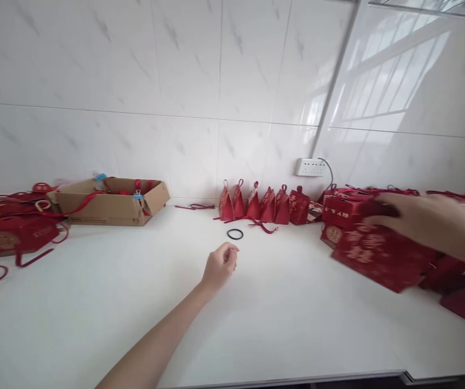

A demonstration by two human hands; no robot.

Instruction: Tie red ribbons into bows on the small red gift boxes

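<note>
My left hand (220, 265) hovers over the white table (94, 308) with its fingers curled into a loose fist; nothing shows in it. Just beyond it lies a black hair band (235, 234). My right hand (409, 219) reaches in from the right and lies on top of a flat red gift bag (378, 256), gripping its upper edge. That bag rests on a pile of similar red bags (459, 292). The right hand is blurred by motion.
A row of several small red pouches (263, 204) stands against the tiled wall. At the back left is an open cardboard box (111, 202), with more red bags and ribbons (9, 232) left of it. A white socket (310, 167) hangs on the wall.
</note>
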